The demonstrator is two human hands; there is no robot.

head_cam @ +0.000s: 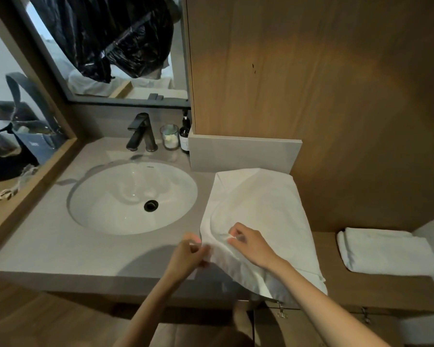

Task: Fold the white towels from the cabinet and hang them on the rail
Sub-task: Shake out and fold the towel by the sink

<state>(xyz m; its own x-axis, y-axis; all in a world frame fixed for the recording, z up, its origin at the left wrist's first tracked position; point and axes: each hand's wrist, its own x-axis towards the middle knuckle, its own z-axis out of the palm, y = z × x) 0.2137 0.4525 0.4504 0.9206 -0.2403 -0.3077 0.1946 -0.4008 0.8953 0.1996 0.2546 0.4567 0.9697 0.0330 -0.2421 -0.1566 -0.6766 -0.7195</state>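
Two white towels are in view. One soft white cloth towel (261,204) lies spread on the smooth grey stone bench (60,246), just right of the basin. It is partly doubled over, with a curved crease across it, and its near corner hangs off the bench's front edge. The left hand (192,251) pinches the towel's left edge, fingers curled round the cloth. The right hand (248,244) pinches a small ridge of cloth on top between thumb and fingers. The second, a thick folded white terry towel (386,251), sits as a neat rectangle on the lower brown wooden ledge (361,289) to the right, well apart from both hands. Set into the bench is one oval glossy white ceramic basin (125,196) with a black drain. Behind it stand one matt black metal tap (140,132), one clear glass tumbler (169,136) and one dark pump bottle (185,136).
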